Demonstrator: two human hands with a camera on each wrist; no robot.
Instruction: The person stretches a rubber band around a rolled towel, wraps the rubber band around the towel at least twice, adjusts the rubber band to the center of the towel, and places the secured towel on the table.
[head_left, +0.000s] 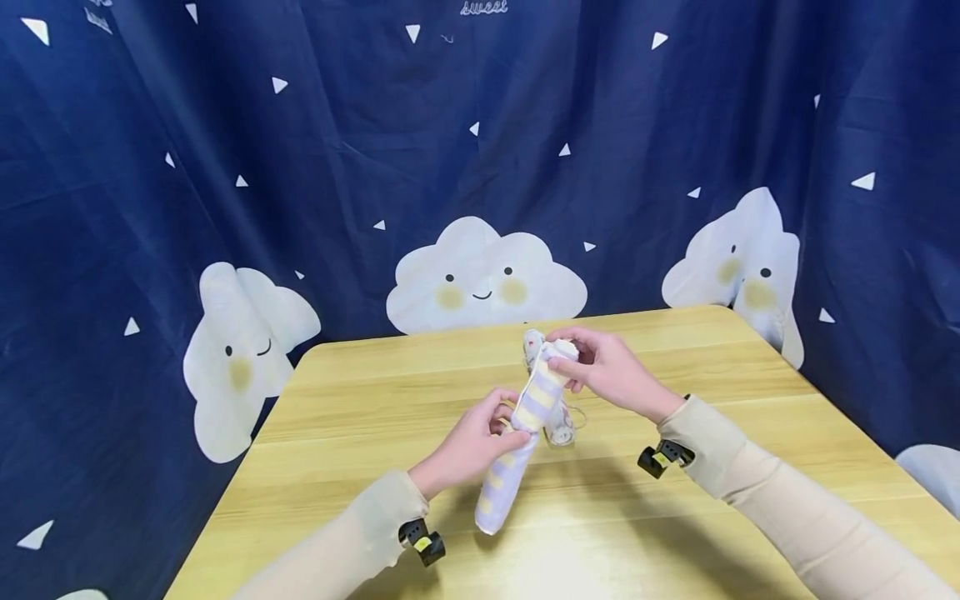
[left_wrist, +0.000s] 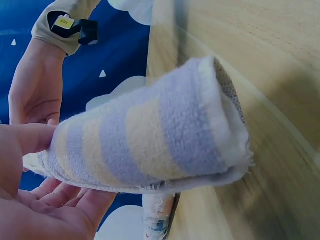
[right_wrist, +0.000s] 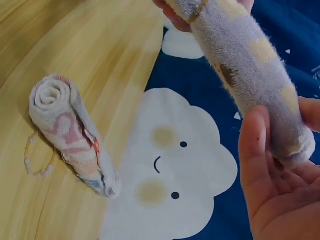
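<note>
A rolled towel (head_left: 542, 402) with lilac and pale yellow stripes is held tilted above the table between both hands. My left hand (head_left: 480, 437) pinches it around the middle, thumb on top. There the roll narrows, and the right wrist view shows a thin yellowish band (right_wrist: 199, 11) round it. My right hand (head_left: 611, 371) grips the far end between thumb and fingers. In the left wrist view the near end of the towel (left_wrist: 145, 132) points away from the left hand, its layers slightly loose.
A second rolled towel (right_wrist: 70, 135), white with pink print, lies on the wooden table (head_left: 337, 433) behind the held one. Beside it rests a thin beaded hair tie (right_wrist: 39, 156). A dark blue curtain (head_left: 337, 167) with clouds hangs behind the table.
</note>
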